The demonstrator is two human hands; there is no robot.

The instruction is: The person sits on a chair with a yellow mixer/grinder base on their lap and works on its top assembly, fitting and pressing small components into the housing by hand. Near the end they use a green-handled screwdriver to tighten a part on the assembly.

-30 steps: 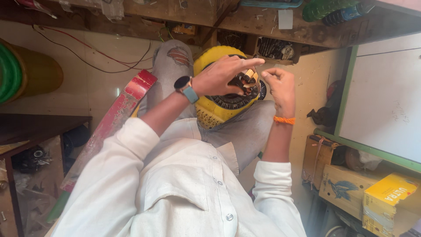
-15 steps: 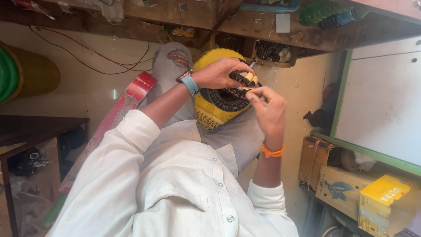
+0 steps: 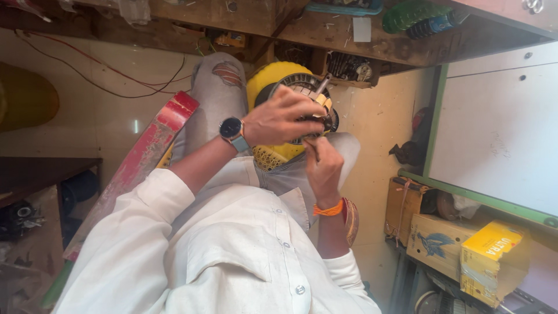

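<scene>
Left hand [image 3: 285,119] has shifted lower across the yellow motor [image 3: 273,78], gripping it; right hand [image 3: 322,166] now pinches a thin tool [image 3: 312,148] beneath, suggesting winding work continues.

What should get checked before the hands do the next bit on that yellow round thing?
1. Left hand on the yellow round thing: ok, it lies over the dark middle part.
2. Right hand close to the work: ok, it is raised just under the left hand.
3. Thin metal tool in place: ok, it sticks up by the left fingers, but which hand grips it, cannot tell.
4. Yellow thing held steady: ok, it sits between the knees.
5. Clear sight of the part: not ok, the left hand covers most of it.
6. Watch away from the part: ok.
</scene>
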